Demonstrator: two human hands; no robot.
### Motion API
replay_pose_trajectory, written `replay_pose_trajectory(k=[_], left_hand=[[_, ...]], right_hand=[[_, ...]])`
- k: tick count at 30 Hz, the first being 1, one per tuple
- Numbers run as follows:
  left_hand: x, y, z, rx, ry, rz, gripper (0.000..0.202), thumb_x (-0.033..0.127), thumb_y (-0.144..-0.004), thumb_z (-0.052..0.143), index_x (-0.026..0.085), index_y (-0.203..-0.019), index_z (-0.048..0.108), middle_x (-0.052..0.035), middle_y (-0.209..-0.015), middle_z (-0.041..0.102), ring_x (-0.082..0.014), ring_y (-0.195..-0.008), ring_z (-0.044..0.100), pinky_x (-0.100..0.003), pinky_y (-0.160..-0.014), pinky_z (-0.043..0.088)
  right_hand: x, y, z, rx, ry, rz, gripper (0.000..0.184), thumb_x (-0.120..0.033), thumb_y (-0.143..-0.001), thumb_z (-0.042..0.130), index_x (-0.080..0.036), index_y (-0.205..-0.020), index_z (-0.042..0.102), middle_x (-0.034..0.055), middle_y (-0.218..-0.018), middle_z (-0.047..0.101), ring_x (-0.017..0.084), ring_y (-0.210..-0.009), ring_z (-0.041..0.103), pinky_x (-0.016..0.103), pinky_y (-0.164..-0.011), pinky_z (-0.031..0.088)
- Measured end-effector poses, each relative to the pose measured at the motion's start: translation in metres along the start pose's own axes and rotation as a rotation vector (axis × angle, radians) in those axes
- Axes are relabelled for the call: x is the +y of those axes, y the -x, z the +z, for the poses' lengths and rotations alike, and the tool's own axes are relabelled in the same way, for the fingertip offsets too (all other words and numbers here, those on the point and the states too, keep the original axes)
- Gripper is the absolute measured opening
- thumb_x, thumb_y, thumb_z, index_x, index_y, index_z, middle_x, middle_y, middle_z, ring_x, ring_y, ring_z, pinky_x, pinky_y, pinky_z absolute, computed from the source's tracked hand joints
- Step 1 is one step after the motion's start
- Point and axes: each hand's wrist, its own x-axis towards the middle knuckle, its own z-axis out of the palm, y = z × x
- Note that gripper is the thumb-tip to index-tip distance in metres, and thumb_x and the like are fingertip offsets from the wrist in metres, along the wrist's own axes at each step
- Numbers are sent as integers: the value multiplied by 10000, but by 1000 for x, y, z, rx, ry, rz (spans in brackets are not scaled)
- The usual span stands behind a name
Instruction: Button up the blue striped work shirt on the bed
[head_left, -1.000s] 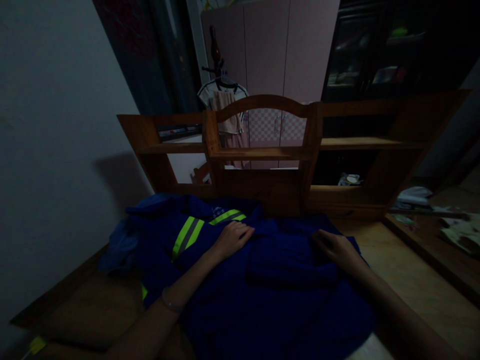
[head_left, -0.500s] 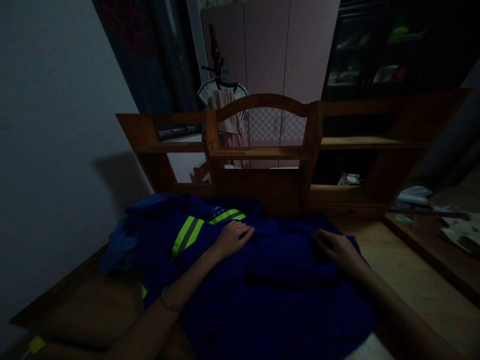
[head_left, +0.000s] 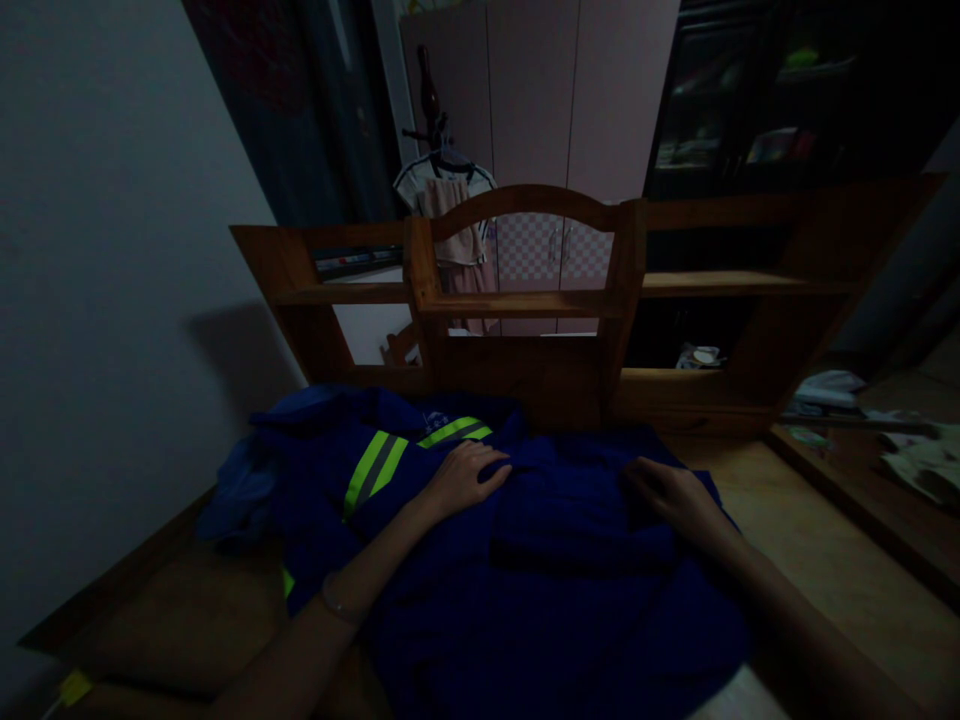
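Observation:
A dark blue work jacket with yellow-green reflective stripes is spread over a wooden surface in front of me. My left hand lies flat on it near the collar, fingers stretched out, just right of the stripes. My right hand rests on the jacket's upper right part with its fingers curled onto the cloth; in the dim light I cannot see if it grips a fold. A thin bracelet circles my left wrist.
A wooden headboard with shelves stands right behind the jacket. A grey wall runs along the left. Pink wardrobe doors and a coat stand with hanging clothes are beyond. Clutter lies on a wooden ledge at right.

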Motion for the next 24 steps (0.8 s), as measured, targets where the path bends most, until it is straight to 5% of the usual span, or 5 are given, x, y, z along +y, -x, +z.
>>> replay_pose_trajectory(k=[24], left_hand=[[-4, 0, 3, -9, -7, 21, 231, 319, -908, 496, 237, -1060, 649, -27, -953, 692, -195, -896, 608, -347, -860, 434]], right_hand=[[-3, 0, -2, 15, -2, -1, 297, -438, -918, 371, -243, -843, 581, 24, -699, 652, 191, -620, 615, 256, -555, 387]])
